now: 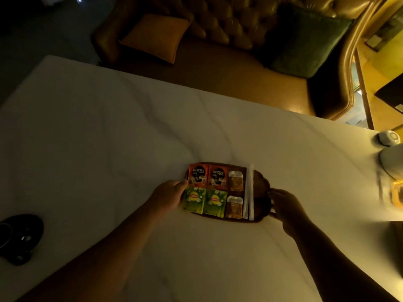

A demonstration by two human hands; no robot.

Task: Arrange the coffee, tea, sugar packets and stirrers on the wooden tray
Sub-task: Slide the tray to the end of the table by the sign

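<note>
on the marble table (109, 131), the wooden tray (260, 188) is lying with packets and stirrers (249, 192) arranged, left hand (169, 196) and right hand (284, 205) gripping its opposite ends.

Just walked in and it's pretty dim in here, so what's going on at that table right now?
A person is setting up a drinks tray on a white marble table. The left hand and right hand each grip an end of the wooden tray. On it lie two orange coffee sachets at the far side, two green tea packets at the near side, two sugar packets beside them, and white wrapped stirrers further right. Everything looks arranged already.
</note>
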